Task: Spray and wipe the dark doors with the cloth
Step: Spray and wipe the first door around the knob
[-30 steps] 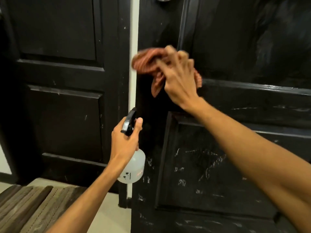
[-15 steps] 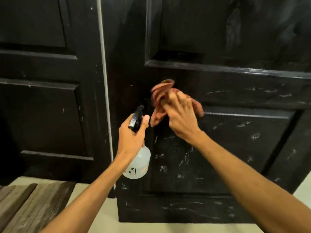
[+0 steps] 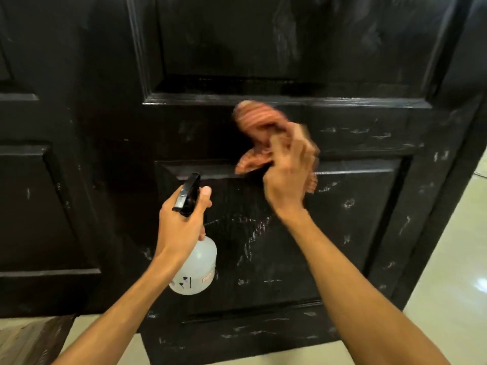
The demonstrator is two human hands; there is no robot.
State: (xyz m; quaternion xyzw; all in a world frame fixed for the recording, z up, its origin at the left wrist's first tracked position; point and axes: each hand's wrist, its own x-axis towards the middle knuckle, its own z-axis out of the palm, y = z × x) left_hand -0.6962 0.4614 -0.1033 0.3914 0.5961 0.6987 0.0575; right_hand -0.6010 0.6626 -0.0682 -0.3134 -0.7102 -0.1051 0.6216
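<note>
The right dark door (image 3: 342, 233) fills most of the view, its lower panel marked with pale scuffs. My right hand (image 3: 287, 177) grips a crumpled red striped cloth (image 3: 254, 127) and presses it against the door's middle rail; hand and cloth are motion-blurred. My left hand (image 3: 181, 222) holds a translucent white spray bottle (image 3: 197, 270) by its neck, thumb up beside the black trigger head (image 3: 188, 193), in front of the lower panel's left side. The left dark door (image 3: 39, 180) stands at the left.
A striped brown mat (image 3: 29, 338) lies on the pale tiled floor (image 3: 448, 259) at the bottom left. The floor shows under the door and at the right edge.
The view has shifted right and closer to the right door. My right hand with the cloth has moved along the middle rail towards the right. The left hand keeps holding the bottle.
</note>
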